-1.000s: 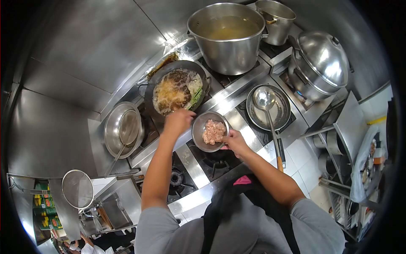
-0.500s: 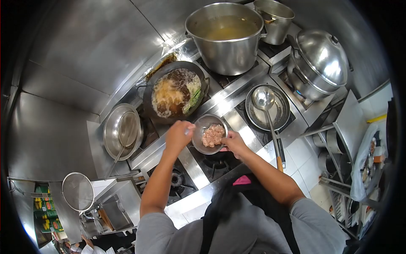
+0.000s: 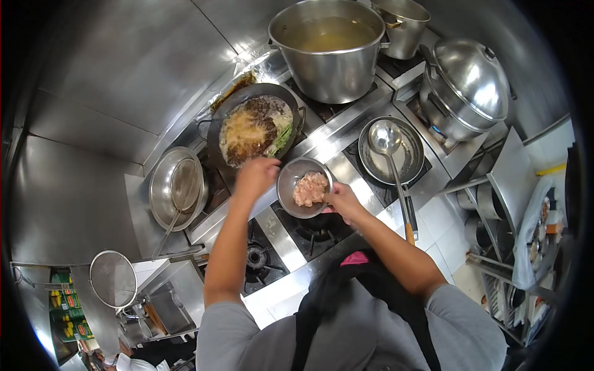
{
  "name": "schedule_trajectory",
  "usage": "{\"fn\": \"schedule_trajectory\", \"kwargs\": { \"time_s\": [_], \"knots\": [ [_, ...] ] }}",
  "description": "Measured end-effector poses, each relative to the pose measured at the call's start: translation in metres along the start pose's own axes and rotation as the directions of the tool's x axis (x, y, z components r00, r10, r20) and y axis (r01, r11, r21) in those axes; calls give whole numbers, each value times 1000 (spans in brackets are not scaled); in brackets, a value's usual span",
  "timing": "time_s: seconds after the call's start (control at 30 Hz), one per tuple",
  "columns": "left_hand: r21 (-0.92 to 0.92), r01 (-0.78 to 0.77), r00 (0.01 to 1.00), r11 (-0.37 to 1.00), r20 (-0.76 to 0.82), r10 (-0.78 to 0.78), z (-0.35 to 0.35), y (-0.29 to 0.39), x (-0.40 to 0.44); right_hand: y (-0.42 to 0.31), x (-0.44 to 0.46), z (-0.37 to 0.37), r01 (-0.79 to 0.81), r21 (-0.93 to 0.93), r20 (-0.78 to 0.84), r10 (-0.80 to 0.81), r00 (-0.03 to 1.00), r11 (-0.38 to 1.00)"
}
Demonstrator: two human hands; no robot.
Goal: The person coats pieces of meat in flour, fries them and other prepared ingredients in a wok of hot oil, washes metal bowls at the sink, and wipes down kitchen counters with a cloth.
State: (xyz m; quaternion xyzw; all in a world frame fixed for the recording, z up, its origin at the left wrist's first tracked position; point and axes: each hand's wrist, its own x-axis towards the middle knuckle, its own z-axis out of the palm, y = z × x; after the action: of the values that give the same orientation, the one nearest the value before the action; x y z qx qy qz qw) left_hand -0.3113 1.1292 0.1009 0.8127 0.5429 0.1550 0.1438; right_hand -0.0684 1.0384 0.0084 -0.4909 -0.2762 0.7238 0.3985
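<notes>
My right hand [image 3: 344,201] grips the rim of a metal bowl [image 3: 286,196] and holds it, slightly tilted, above the front burners. Small pieces of raw pale-pink meat [image 3: 310,189] lie inside it. My left hand [image 3: 257,175] is at the near edge of a dark wok [image 3: 216,145], with its fingers drawn together. Whatever those fingers hold is too small and blurred to make out. Foaming brown-yellow oil [image 3: 247,133] bubbles in the wok, with green pieces [image 3: 282,141] on its right side.
A tall stockpot [image 3: 331,74] of yellowish liquid stands behind. To the right, a frying pan [image 3: 405,170] holds a ladle [image 3: 385,139], near a lidded steamer pot [image 3: 464,93]. At left, a skimmer [image 3: 185,188] rests across a metal basin [image 3: 158,204]. A blue flame [image 3: 437,130] burns below the steamer.
My left hand has moved from beside the bowl up and left to the wok's near edge. My right hand and the bowl have shifted slightly left and up.
</notes>
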Motion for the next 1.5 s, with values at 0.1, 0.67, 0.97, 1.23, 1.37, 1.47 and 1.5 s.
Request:
{"fn": "schedule_trajectory", "kwargs": {
  "time_s": [0.1,0.67,0.97,1.23,1.37,1.47,1.5],
  "knots": [
    [-37,-88,984,995,152,93,42,47,-11,13,9,0,28,-110,17,-27,999,994],
    [-497,240,925,834,-142,-352,21,-38,2,6,3,-9,-72,100,8,72,997,992],
    [225,368,926,902,3,-378,42,-119,30,-9,-12,-7,-92,107,36,89,995,990],
    [120,108,958,987,253,-136,49,44,0,4,-8,-8,45,-52,4,-45,999,998],
    [81,165,968,983,178,-177,73,78,-2,10,-8,-1,187,-245,4,-192,981,951],
    [121,204,967,972,130,-219,97,77,-10,17,-8,-3,206,-338,-13,-224,975,918],
    [111,196,969,974,132,-210,101,75,-12,12,-13,-3,148,-289,2,-154,988,946]
  ]
}}
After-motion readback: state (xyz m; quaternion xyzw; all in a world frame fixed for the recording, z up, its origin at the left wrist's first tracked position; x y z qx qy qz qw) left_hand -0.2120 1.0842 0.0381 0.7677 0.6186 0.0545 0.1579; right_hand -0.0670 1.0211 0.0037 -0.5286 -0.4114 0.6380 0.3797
